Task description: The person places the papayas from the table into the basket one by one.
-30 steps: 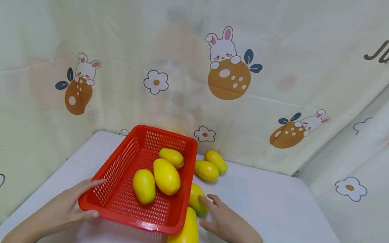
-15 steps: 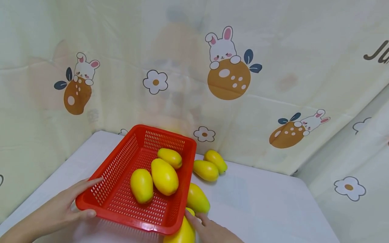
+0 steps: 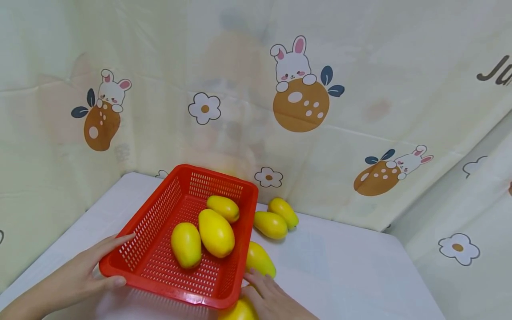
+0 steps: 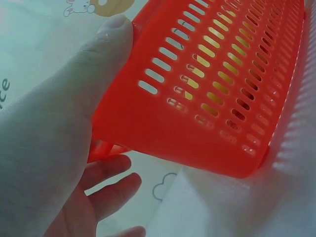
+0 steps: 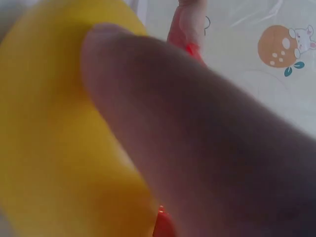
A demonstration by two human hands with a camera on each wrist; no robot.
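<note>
A red plastic basket (image 3: pixel 192 291) with slotted walls has three yellow mangoes inside, one of them a large mango (image 3: pixel 216 233) in the middle. My left hand (image 3: pixel 86 269) grips the basket's near left corner. In the left wrist view its thumb (image 4: pixel 116 27) lies along the rim and the other fingers are on the far side. By the basket's near right corner, my right hand (image 3: pixel 270 295) holds a yellow mango (image 3: pixel 239 311), partly hidden by the basket and the frame's lower edge. The right wrist view has the thumb (image 5: pixel 123 64) pressed on that mango's skin.
Just beyond the right hand, another mango (image 3: pixel 260 260) lies against the basket's right side. Two more mangoes, a nearer mango (image 3: pixel 271 225) and a farther mango (image 3: pixel 284 212), rest by the back curtain (image 3: pixel 236 146). All are on a white-covered table (image 3: pixel 344 266).
My right hand has come left and down from the mango beside the basket to the nearest one, which it now holds. The basket has shifted slightly left with my left hand on it.
</note>
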